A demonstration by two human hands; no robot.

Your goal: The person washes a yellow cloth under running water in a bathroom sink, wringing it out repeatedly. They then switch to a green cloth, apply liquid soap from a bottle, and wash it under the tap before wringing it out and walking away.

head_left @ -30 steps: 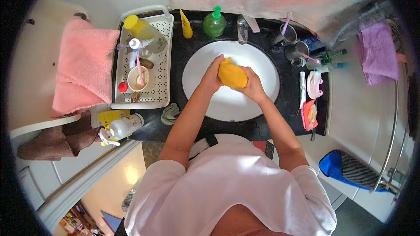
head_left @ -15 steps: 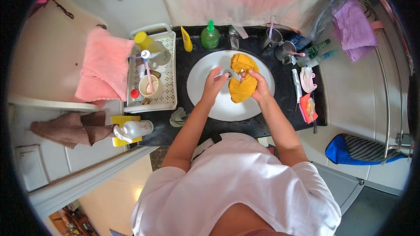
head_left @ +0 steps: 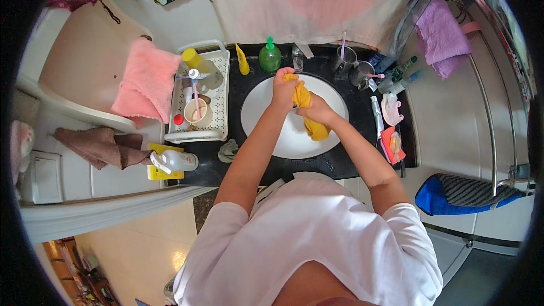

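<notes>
A yellow cloth (head_left: 302, 97), bunched into a narrow roll, is gripped in both fists over the white oval sink (head_left: 331, 93). My left hand (head_left: 283, 88) is closed round its upper part, near the far rim. Lower down and to the right, my right hand (head_left: 318, 110) wraps its middle, and a loose end hangs below that hand toward the basin. The faucet and drain are mostly hidden by my hands and the cloth.
Left of the sink stands a white basket (head_left: 195, 135) with a cup and bottles. Behind are a yellow tube (head_left: 242, 59) and a green pump bottle (head_left: 270, 56). Metal cups (head_left: 343, 62) stand at the back right. A grey rag (head_left: 228, 151) lies near the front edge.
My left hand, open and apart from the cloth before, now grips its upper end. The spread-out cloth has been gathered into a tight roll between both hands. The view has shifted slightly.
</notes>
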